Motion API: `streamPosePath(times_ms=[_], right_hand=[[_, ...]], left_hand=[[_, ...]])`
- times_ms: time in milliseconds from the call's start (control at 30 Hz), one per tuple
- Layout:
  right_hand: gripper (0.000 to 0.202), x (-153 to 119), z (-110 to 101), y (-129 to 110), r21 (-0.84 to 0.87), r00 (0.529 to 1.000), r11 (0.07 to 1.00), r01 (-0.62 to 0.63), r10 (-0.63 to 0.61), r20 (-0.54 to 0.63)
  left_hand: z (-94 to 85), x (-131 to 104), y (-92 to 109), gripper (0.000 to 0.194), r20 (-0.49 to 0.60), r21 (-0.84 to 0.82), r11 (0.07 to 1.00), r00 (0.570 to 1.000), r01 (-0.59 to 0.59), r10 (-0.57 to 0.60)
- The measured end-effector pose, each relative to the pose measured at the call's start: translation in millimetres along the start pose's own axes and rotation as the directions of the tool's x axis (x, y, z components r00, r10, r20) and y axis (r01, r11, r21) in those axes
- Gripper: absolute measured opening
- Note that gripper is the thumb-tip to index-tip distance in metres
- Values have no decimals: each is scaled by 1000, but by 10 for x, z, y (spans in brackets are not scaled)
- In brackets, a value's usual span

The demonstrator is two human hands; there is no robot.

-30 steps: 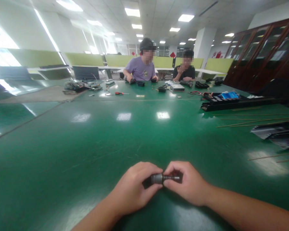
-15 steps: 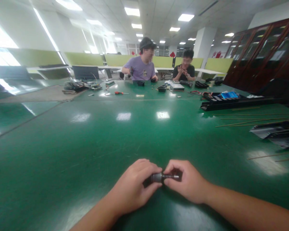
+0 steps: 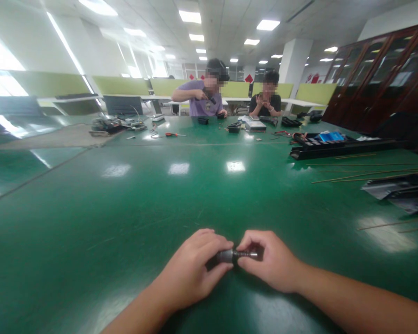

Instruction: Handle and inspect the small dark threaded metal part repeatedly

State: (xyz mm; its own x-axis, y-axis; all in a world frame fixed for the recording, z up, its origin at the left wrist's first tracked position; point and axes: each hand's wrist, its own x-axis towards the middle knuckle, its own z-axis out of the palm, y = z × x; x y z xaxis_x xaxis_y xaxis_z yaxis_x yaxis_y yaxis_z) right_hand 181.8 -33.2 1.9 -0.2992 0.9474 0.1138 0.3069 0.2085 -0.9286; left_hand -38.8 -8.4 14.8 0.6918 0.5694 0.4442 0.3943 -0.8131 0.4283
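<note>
A dark metal cylinder with a thin ridged shaft point(image 3: 225, 256) lies sideways between my hands, low over the green table point(image 3: 153, 204). My left hand point(image 3: 198, 266) is closed around its thick body, thumb below and fingers above; the left end is hidden in the palm. With thumb and forefinger, my right hand point(image 3: 273, 264) pinches the dark collar where the shaft meets the body. The shaft's tip points right into the hollow of that hand. What exact part this is, I cannot tell.
Across the table sit a person in purple point(image 3: 198, 99) holding a dark tool and a person in black point(image 3: 264, 105). A red screwdriver point(image 3: 172, 134) lies far off. To the right are a black tray point(image 3: 348, 146), thin rods point(image 3: 362, 172) and dark channel pieces point(image 3: 404, 190).
My hands and the cylinder stay almost where they were. Across the table, the person in purple has leaned forward and raised an arm with a dark tool.
</note>
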Motion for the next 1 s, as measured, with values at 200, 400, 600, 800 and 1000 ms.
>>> streamPosePath(times_ms=[200,400,600,800,1000], right_hand=[[2,-6,-1,-2,-6,1000,1000,12,-12,-10],[3,-12,0,-1,19,1000,1000,9,-9,-3],[3,0,-13,-1,5,1000,1000,20,-20,-3],[2,-6,-23,4,-19,1000,1000,21,-21,9],[5,-12,-10,-4,-50,1000,999,6,-7,-6]], left_hand=[[-17,-11,7,27,-3,-2,1000,1000,-2,2],[-28,1,8,27,5,4,1000,1000,8,-8],[-27,-10,-1,26,-6,26,1000,1000,0,0],[-47,12,16,25,-10,24,1000,1000,2,-1],[-57,19,17,25,-22,5,1000,1000,-10,10]])
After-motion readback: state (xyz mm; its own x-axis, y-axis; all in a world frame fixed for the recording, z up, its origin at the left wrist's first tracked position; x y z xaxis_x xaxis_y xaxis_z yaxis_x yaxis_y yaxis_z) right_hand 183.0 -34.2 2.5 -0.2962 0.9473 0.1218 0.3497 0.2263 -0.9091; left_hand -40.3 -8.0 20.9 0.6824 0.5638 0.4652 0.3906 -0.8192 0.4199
